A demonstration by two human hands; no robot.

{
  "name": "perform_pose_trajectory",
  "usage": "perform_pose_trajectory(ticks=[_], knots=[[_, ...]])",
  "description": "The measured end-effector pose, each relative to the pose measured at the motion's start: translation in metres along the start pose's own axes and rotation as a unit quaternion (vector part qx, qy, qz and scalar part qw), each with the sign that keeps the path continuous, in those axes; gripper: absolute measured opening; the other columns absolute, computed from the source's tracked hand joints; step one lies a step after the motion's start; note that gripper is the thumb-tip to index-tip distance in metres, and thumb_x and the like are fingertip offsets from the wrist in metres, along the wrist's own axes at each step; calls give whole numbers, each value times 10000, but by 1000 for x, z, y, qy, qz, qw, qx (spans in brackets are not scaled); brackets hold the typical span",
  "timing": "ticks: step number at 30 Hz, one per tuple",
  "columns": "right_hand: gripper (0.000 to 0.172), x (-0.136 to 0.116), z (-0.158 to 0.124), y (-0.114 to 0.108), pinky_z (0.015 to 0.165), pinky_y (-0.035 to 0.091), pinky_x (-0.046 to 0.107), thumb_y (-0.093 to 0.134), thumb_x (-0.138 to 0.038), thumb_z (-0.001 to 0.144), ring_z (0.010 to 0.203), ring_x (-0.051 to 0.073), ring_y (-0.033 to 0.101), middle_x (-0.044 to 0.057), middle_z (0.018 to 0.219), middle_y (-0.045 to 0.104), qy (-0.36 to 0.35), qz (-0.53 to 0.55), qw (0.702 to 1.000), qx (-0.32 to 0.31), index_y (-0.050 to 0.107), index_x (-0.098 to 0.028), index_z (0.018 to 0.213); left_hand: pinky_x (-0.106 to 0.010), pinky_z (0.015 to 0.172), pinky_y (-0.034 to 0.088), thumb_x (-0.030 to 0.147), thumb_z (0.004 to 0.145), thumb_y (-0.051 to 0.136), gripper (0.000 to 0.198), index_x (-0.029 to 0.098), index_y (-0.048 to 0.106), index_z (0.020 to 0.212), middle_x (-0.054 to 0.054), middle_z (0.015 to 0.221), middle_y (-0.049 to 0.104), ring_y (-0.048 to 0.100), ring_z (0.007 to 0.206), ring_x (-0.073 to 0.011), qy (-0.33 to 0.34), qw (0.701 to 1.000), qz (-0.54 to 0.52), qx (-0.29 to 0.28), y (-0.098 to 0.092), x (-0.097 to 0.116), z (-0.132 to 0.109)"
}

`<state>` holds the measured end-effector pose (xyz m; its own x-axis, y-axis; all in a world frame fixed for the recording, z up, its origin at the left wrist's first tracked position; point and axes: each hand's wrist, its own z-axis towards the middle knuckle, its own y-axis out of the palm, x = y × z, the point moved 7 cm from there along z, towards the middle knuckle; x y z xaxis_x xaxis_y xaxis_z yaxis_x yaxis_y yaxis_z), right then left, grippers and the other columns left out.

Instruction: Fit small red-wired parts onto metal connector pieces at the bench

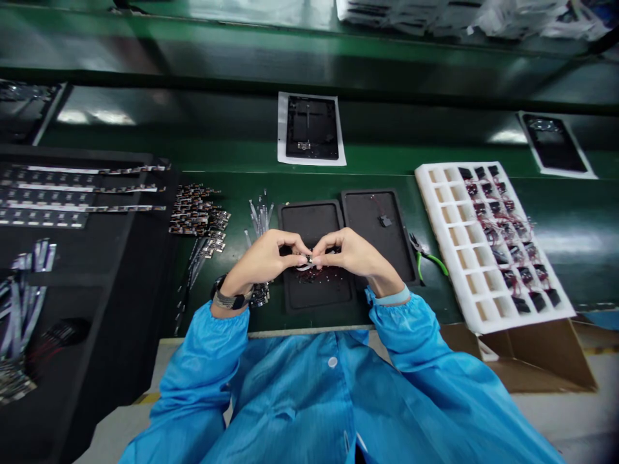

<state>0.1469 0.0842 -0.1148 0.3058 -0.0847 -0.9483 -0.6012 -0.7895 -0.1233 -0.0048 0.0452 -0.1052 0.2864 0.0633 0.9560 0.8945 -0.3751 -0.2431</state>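
Observation:
My left hand (271,256) and my right hand (351,252) meet over a shallow black tray (316,298). Between their pinched thumbs and forefingers is a small circuit board (308,260), with a pale strip curving below it. The fingertips cover most of the board. Beneath the hands, small parts with thin dark-red wires (314,276) lie in the tray. Just left of it, flat ribbon cables (261,216) and more boards (260,295) are partly hidden by my left hand and wrist.
A second black tray (380,258) holds a small wired black part (385,220). Green-handled cutters (430,259) lie beside a white foam tray (428,200) with wired black parts. Piled boards (193,212) sit left. A tablet-like housing (312,125) lies on white paper behind.

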Motion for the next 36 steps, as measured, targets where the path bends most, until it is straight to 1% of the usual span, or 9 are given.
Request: perform_pose_trajectory(ticks=[6,13,19,23,25,27,30,33,36], knots=[[235,1,0,1,750,542,305,823,-388,800,731,183,708,47,756,781,1,0,1000,-3,801,-154,805,-307,771,500,236,854,736,97,175,796,899,-46,835,785,701,787,-187,-8,1000,-1,-1,2,-5,-1],[205,2,1,1,747,542,296,833,-350,787,720,175,707,49,752,782,1,19,1000,-6,802,-147,801,-312,795,516,224,844,741,68,172,784,858,-58,887,804,721,821,-194,-12,1000,-18,-3,2,-4,-1],[217,4,2,1,741,539,295,836,-361,782,708,172,704,45,748,779,6,23,1000,-13,796,-149,792,-317,785,524,228,836,744,74,164,780,834,-65,862,802,722,805,-200,-14,1000,-19,4,3,-4,0],[258,1,0,3,766,547,306,828,-396,805,738,182,711,52,779,785,-1,18,1000,-21,793,-143,831,-311,781,528,243,845,744,97,166,793,877,-59,845,796,719,795,-197,-10,1000,-7,4,0,1,-1],[270,-6,-3,2,807,553,316,822,-406,822,792,193,725,59,846,799,-22,11,999,-21,798,-145,890,-306,784,532,256,841,759,95,171,788,871,-54,837,790,717,802,-197,-5,1000,3,9,-4,6,-3],[288,-13,-6,-3,908,547,337,819,-405,838,919,212,739,70,962,812,-60,12,998,4,801,-156,981,-306,798,539,282,836,782,109,180,774,872,-54,864,788,721,830,-202,2,1000,0,21,-9,12,-8],[336,-16,-11,-25,1022,513,363,797,-433,873,1066,229,727,86,1081,807,-104,59,987,108,785,-171,1082,-305,784,555,345,831,812,167,201,746,882,-49,876,776,730,835,-208,6,998,-22,58,-20,19,-16],[344,-4,-13,-47,1015,511,355,757,-484,900,1011,215,732,88,1008,809,-105,113,967,201,774,-163,1021,-319,785,591,411,810,835,215,241,748,910,-37,870,778,755,839,-230,-9,995,-24,99,-30,28,-26],[345,9,-8,-54,943,530,323,761,-500,884,897,191,718,70,890,790,-93,112,968,205,763,-158,927,-365,844,630,488,783,842,319,340,776,1057,-1,919,805,780,891,-270,-38,989,24,141,-38,37,-40]])
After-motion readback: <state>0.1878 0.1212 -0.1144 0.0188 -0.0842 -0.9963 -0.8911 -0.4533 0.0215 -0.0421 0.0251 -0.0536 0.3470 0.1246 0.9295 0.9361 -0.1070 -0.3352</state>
